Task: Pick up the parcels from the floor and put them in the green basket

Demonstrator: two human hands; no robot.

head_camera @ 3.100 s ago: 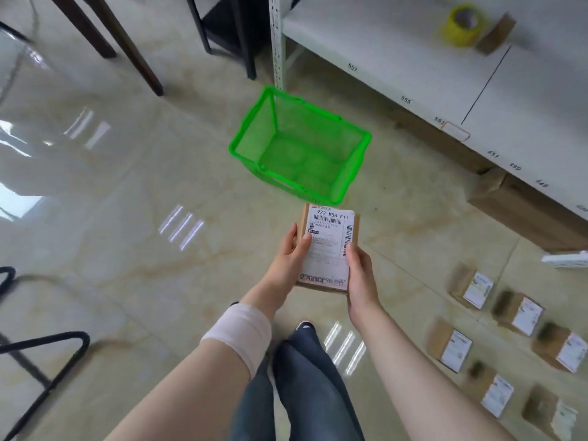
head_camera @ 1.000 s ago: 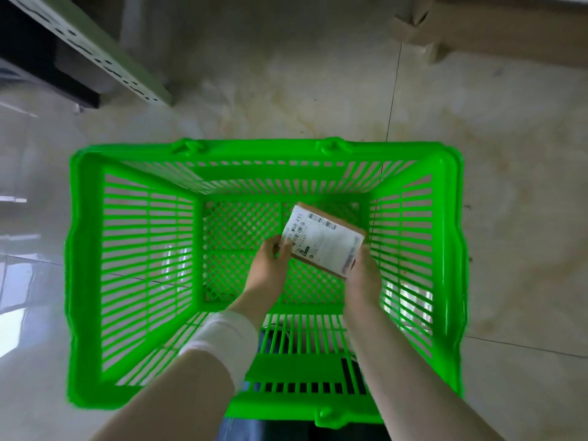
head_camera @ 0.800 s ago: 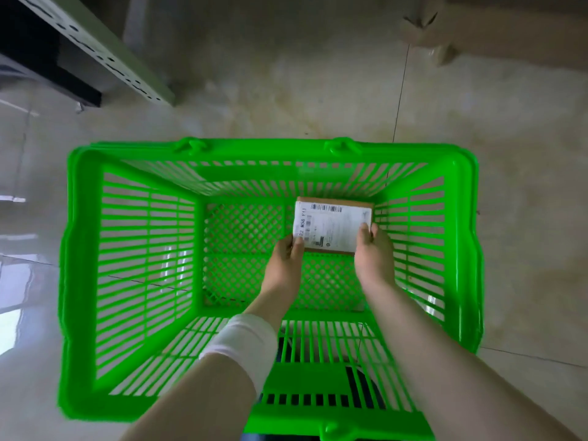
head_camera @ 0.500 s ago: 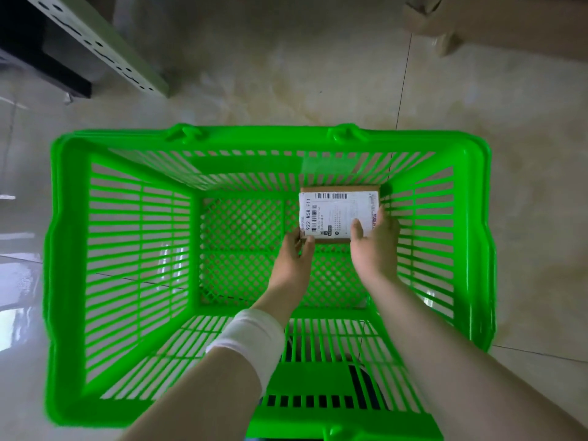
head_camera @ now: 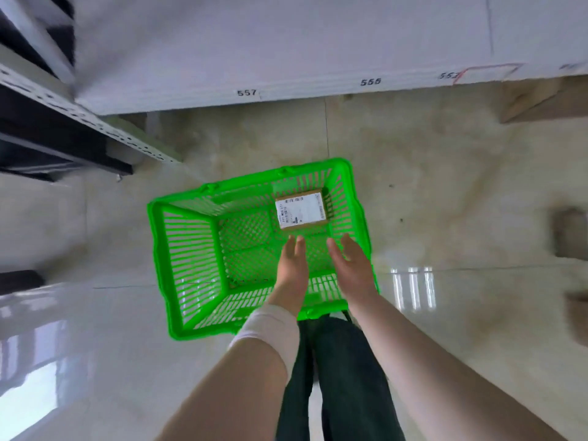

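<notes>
Loosely, left hand [head_camera: 291, 268], right hand [head_camera: 353, 265] over green basket [head_camera: 187, 249], grip apart, parcel [head_camera: 300, 211] in far corner, perhaps boxes [head_camera: 569, 232] blurred rightward

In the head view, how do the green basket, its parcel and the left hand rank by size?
green basket: largest.
left hand and parcel: look alike; the hand is nearer the camera, so unranked.

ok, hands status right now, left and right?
Left hand: open, holding nothing, over the green basket.
Right hand: open, holding nothing; the parcel lies in the basket.
</notes>
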